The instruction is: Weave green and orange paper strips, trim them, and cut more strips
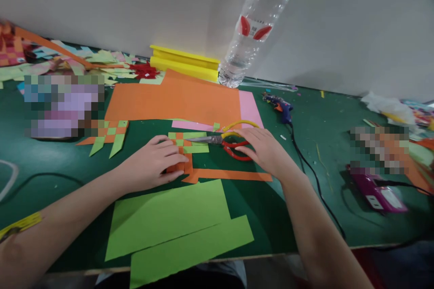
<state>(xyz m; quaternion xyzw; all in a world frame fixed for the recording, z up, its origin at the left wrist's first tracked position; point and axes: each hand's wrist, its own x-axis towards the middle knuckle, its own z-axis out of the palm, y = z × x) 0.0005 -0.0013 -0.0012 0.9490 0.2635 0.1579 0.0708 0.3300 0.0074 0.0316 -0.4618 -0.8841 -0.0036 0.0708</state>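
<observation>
My left hand [161, 162] lies over a small woven piece of green and orange paper strips [200, 148], fingers spread and resting on its orange part. A long orange paper strip [233, 174] reaches to the right from beneath that area. My right hand [266, 149] is closed around the handles of a pair of scissors [217, 140], one handle yellow and one red. The scissor blades point left and lie across the woven piece. Part of the weave is hidden under my left fingers.
Green sheets [169, 221] overhang the near table edge. Behind lie an orange sheet [176, 99], a folded yellow strip [185, 63] and a bottle [251, 31]. A glue gun [281, 108] trails a cord on the right, near a purple device [379, 192]. Another woven piece [110, 133] lies left.
</observation>
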